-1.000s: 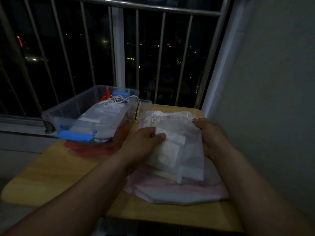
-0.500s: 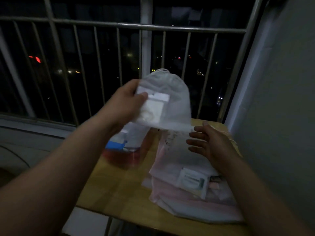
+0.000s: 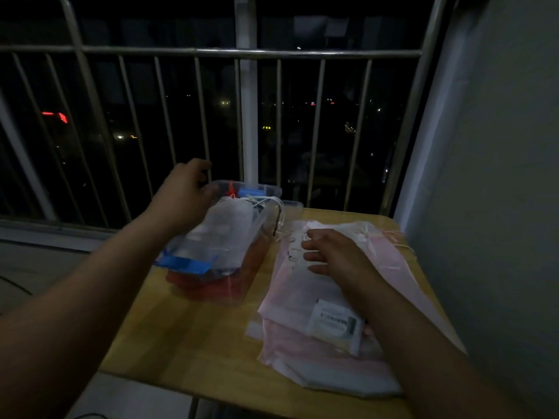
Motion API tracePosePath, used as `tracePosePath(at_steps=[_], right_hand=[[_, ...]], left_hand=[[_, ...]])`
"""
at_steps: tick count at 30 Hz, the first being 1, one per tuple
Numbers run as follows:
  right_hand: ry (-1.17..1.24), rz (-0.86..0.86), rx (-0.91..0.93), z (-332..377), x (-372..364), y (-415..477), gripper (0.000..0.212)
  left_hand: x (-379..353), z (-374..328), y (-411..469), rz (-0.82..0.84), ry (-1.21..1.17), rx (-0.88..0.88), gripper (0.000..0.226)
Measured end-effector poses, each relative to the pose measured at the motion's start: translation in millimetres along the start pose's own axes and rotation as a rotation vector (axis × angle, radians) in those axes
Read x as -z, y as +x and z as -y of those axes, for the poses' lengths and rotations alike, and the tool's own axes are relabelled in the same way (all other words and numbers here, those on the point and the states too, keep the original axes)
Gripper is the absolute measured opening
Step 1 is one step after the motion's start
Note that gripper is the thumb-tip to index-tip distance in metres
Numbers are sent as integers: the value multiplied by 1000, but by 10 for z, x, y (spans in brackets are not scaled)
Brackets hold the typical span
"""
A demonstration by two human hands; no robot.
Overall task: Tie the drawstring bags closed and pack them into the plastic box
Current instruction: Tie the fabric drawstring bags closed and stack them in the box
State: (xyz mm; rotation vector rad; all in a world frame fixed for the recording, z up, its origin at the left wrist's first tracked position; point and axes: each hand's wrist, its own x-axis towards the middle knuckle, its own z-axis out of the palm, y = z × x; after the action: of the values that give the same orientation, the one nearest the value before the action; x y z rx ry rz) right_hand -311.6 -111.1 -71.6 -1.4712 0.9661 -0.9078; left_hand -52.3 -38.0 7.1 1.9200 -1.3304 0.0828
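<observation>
Left hand (image 3: 187, 196): raised over the far left corner of the plastic box (image 3: 211, 258), fingers loosely curled, nothing seen in its grasp; slightly blurred.
Right hand (image 3: 331, 252): palm down on the far end of the pile, fingers relaxed and lightly bent, resting on the top bag without gripping it.
Plastic box: clear, uncovered, on the left half of the desk (image 3: 187, 343); blue latch (image 3: 189, 263) on its near end. A red item (image 3: 208, 287) lies under it; what it is cannot be told.
Packed bags (image 3: 230, 219): pale translucent drawstring bags inside the box, white cords (image 3: 276, 211) trailing over its right rim.
Pile of bags (image 3: 299, 297): pinkish and white drawstring bags stacked flat on the right half of the desk, just beside the box; a small white packet (image 3: 332, 323) shows through the top one.
Metal railing (image 3: 242, 52): behind the desk.
Wall (image 3: 499, 176): to the right.
</observation>
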Motion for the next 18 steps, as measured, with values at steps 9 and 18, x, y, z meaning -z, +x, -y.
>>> tracePosePath(at_steps=[9, 18], right_hand=[[18, -119, -29, -15, 287, 16, 16], [-288, -265, -21, -168, 580, 49, 25]], left_hand=[[-583, -838, -682, 170, -213, -317, 18], [-1452, -433, -783, 364, -162, -158, 30]])
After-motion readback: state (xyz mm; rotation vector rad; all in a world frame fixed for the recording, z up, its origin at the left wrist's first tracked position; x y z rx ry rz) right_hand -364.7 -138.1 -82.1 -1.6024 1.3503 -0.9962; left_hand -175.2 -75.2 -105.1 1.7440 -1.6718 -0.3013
